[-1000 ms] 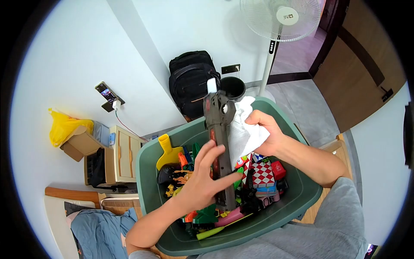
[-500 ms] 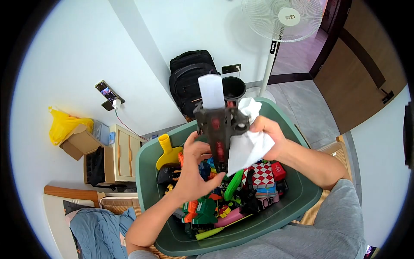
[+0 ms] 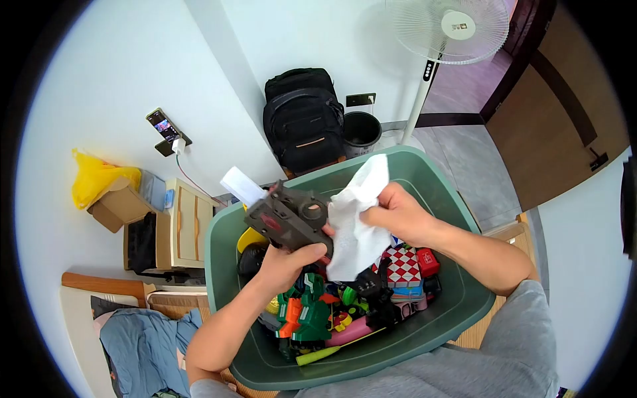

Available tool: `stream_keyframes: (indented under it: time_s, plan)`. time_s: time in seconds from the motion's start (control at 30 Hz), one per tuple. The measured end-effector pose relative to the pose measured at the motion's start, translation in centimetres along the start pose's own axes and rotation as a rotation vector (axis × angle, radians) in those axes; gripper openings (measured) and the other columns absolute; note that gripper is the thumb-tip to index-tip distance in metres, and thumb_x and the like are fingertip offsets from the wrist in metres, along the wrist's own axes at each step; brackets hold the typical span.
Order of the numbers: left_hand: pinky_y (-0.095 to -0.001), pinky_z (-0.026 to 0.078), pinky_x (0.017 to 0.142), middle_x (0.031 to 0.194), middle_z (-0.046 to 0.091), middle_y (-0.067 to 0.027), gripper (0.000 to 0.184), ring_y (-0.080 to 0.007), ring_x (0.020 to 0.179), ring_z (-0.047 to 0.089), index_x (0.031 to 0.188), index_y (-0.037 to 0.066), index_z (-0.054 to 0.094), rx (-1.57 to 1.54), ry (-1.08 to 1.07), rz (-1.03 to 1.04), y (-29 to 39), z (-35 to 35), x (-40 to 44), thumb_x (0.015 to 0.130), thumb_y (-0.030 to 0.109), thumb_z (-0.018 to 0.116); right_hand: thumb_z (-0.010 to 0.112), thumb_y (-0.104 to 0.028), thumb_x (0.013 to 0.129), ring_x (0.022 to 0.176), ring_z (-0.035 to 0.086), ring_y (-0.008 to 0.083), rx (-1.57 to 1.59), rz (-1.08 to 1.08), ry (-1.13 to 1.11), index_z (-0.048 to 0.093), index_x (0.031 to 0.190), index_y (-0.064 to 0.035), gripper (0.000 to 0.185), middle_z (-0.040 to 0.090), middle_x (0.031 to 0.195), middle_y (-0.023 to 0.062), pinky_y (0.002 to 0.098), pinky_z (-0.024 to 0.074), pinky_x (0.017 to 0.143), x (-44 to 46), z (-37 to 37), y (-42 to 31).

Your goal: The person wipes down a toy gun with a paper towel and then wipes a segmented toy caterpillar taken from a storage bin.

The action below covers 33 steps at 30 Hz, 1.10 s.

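My left hand [image 3: 288, 266] is wrapped round the lower end of a dark grey plastic toy [image 3: 285, 215] with red details and a flat white piece sticking out at its upper left. The toy is tilted to the left above a green tub [image 3: 222, 292]. In my right hand [image 3: 405, 215] is a white cloth [image 3: 361, 229], pinched between thumb and fingers. The cloth hangs against the right side of the toy and hides part of it. Below, the tub holds a green and orange toy [image 3: 305, 315], a red-and-white checked box [image 3: 403, 266] and several other toys.
A black backpack [image 3: 305, 123] and a black bin [image 3: 361, 131] stand behind the tub. To the right is a white standing fan [image 3: 458, 26] near a brown door [image 3: 557, 126]. On the left are a small cabinet [image 3: 192, 225] and an open cardboard box [image 3: 119, 204].
The toy has swung from upright to leaning left and sits lower. My left hand has closed on its lower end. The cloth has unfolded, hanging longer beside the toy.
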<state>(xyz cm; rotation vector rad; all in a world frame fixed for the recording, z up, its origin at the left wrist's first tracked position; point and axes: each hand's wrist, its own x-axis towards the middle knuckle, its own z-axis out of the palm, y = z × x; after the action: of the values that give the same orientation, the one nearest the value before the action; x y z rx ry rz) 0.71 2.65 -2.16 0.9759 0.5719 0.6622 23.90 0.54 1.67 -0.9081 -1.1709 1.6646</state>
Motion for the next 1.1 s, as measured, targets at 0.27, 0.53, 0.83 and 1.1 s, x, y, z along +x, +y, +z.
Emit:
stream_keyframes:
  time_s: [0.27, 0.53, 0.83, 1.1]
  plan:
    - [-0.0323, 0.046, 0.086, 0.107, 0.058, -0.0051, 0.040, -0.0159, 0.098, 0.056, 0.117, 0.003, 0.053, 0.069, 0.138, -0.112, 0.6, 0.4, 0.1, 0.081, 0.014, 0.067, 0.070, -0.011, 0.076, 0.070, 0.060, 0.0149, -0.675, -0.045, -0.046, 0.059, 0.110, 0.0007, 0.037, 0.065, 0.085, 0.0066, 0.0300, 0.0493, 0.067, 0.2, -0.5, -0.1]
    - [-0.0303, 0.049, 0.083, 0.106, 0.062, -0.0044, 0.038, -0.0125, 0.093, 0.058, 0.116, 0.004, 0.055, 0.119, 0.217, -0.096, -0.2, 0.1, 0.5, 0.081, 0.009, 0.070, 0.067, -0.021, 0.080, 0.099, 0.057, 0.0231, -0.471, -0.571, 0.231, 0.056, 0.119, 0.0018, 0.047, 0.061, 0.109, 0.0157, 0.0357, 0.0476, 0.082, -3.2, 0.8, -3.9]
    - [-0.0296, 0.049, 0.083, 0.108, 0.062, -0.0061, 0.039, -0.0123, 0.095, 0.058, 0.117, 0.003, 0.053, 0.165, 0.205, -0.163, -0.5, 1.0, -0.3, 0.082, 0.007, 0.069, 0.052, -0.018, 0.089, 0.097, 0.054, 0.0145, 0.522, -0.242, -0.466, 0.057, 0.100, -0.0053, 0.018, 0.055, 0.106, 0.0035, 0.0325, 0.0438, 0.081, -18.3, -0.1, -4.0]
    - [-0.0290, 0.051, 0.078, 0.109, 0.061, -0.0069, 0.040, -0.0116, 0.093, 0.058, 0.120, 0.002, 0.052, 0.178, 0.183, -0.121, -1.0, 1.5, -0.6, 0.083, 0.006, 0.068, 0.039, -0.015, 0.098, 0.119, 0.046, 0.0129, 0.836, 0.025, -0.602, 0.055, 0.121, -0.0069, 0.029, 0.051, 0.128, 0.0055, 0.0307, 0.0396, 0.097, -16.9, -0.5, -3.7]
